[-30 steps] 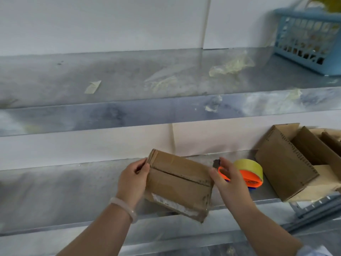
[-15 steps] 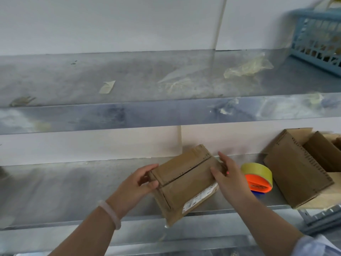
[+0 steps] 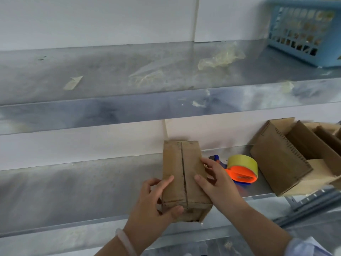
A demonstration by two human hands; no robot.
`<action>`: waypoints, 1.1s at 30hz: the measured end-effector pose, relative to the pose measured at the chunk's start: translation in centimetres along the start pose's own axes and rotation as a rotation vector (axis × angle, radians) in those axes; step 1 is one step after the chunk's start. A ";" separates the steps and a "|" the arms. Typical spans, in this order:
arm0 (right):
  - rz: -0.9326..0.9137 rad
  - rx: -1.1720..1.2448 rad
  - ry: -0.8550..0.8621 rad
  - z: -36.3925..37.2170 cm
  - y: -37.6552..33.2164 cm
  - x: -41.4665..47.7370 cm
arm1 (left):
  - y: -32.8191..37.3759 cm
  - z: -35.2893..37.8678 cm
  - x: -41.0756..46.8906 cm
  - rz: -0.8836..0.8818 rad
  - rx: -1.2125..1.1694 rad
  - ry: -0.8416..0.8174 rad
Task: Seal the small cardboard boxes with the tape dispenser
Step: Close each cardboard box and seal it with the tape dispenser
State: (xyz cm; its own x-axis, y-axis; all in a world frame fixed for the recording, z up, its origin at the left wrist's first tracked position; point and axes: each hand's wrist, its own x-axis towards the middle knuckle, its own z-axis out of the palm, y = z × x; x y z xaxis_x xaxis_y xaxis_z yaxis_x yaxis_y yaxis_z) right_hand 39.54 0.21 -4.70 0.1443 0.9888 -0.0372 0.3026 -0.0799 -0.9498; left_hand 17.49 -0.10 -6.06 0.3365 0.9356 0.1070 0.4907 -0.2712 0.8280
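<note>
Left grip: curled round the near left corner of the small cardboard box, thumb on its near end, fingers on the left flap.
Right grip: holds the box's right edge, thumb on top, fingers along the side.
Small cardboard box: between the two grips at the front edge of the lower shelf, flaps closed, centre seam running away from the person.
Tape dispenser: just right of the right grip, lying on the shelf.
Open boxes: farther right of it.
</note>
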 end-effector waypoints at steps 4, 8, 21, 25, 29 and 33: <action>-0.107 -0.335 0.210 -4.3 0.3 0.6 | 2.0 2.0 0.1 -0.028 0.001 0.056; 0.186 -0.651 0.112 -10.7 2.4 2.9 | 2.7 2.8 0.3 -0.116 0.012 0.050; 0.098 -0.383 0.015 -12.7 5.9 0.7 | 14.3 12.6 4.9 -0.393 -0.520 -0.315; 0.032 -0.403 0.019 -12.8 6.1 0.0 | 12.3 18.5 7.7 -0.623 -0.438 -0.088; 0.023 -0.394 -0.030 -12.8 6.3 -0.8 | 11.4 20.0 8.9 -0.776 -0.493 -0.004; 0.008 -0.366 -0.079 -13.5 7.4 -1.5 | 10.5 20.0 9.5 -0.847 -0.556 -0.010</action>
State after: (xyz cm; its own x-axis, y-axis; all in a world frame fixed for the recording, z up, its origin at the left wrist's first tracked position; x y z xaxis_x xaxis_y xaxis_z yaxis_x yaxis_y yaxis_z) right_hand 54.26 -3.55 -7.49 0.0792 0.9935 -0.0817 0.6207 -0.1133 -0.7758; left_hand 41.91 1.38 -7.33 0.0597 0.7686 -0.6369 0.1278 0.6269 0.7685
